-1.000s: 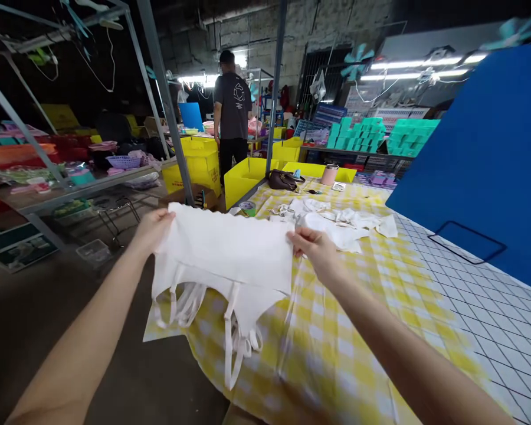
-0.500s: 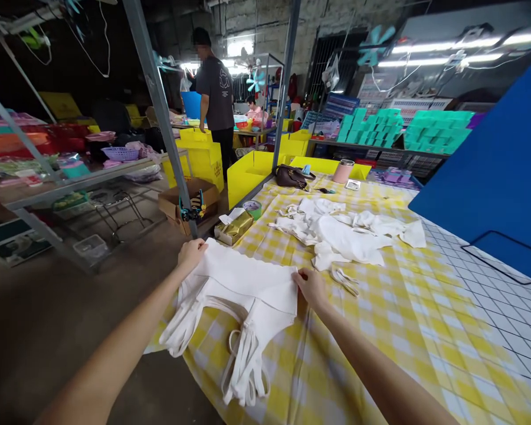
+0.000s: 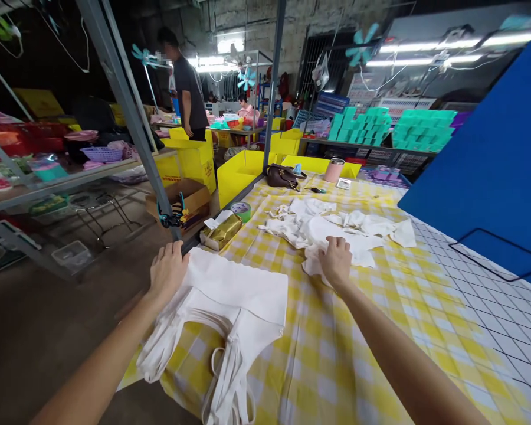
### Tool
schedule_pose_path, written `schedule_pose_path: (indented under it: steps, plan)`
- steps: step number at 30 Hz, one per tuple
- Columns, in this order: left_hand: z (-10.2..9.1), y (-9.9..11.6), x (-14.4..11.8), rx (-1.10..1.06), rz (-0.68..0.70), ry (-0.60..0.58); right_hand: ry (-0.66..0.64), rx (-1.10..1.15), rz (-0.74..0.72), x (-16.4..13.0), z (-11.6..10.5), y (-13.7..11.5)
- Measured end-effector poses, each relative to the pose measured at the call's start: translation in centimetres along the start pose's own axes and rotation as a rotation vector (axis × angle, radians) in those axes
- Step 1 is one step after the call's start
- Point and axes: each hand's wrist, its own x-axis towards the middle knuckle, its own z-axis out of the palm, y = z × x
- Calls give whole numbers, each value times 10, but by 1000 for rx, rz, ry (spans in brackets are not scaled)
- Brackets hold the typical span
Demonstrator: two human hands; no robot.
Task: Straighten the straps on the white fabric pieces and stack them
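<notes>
Left hand (image 3: 167,273) flat, fingers spread, pressing stacked white tote bags (image 3: 230,295) at near counter (image 3: 336,366) edge. Right hand (image 3: 336,260) fingers curled, gripping loose white bag pile (image 3: 336,227) mid-counter, beyond stack.

Table (image 3: 336,366) has a yellow checked cloth. Near left edge: stack of white cloth bags (image 3: 230,307). Mid-table: loose pile of white pieces (image 3: 336,227). Left edge: gold tissue box (image 3: 221,231), tape roll (image 3: 241,210). Far edge: brown pouch (image 3: 281,176), pink cup (image 3: 334,170).
</notes>
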Motion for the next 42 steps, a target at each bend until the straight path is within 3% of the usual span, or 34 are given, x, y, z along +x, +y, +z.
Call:
schedule_pose_path:
  steps: [4,8,10,12,15,18,20,23,27,30,36,39,42]
  plan:
    - [-30,24,-25,-226,43,0,6,-44,-18,17,-12,15]
    - [-51,63,-68,-877,54,-158,25,-11,-84,-10,-31,13]
    - [-54,88,-95,-1227,-17,-390,7,39,-151,-43,-46,9]
    - [-52,115,-121,-1515,-86,-732,-33,134,-276,-87,-61,7]
    - [-47,150,-154,-1868,-308,-1154,-194,212,-512,-161,-80,3]
    - [-46,174,-177,-2057,-555,-1371,-368,244,-654,-225,-93,1]
    - [-48,182,-189,-2042,-769,-1450,-492,266,-719,-253,-99,0]
    - [-48,182,-203,-1978,-1077,-1366,-613,284,-699,-269,-105,4]
    - [-48,172,-213,-2026,-1226,-1148,-489,313,-373,-247,-103,19]
    - [-51,165,-216,-2065,-1234,-1159,-391,274,-299,-227,-95,26]
    - [-60,160,-214,-2103,-1140,-1168,-606,295,-535,-230,-91,20]
    - [-65,156,-206,-2072,-1143,-979,-658,421,-496,-235,-106,20]
    - [-74,155,-191,-2060,-1103,-759,-629,585,-333,-233,-132,24]
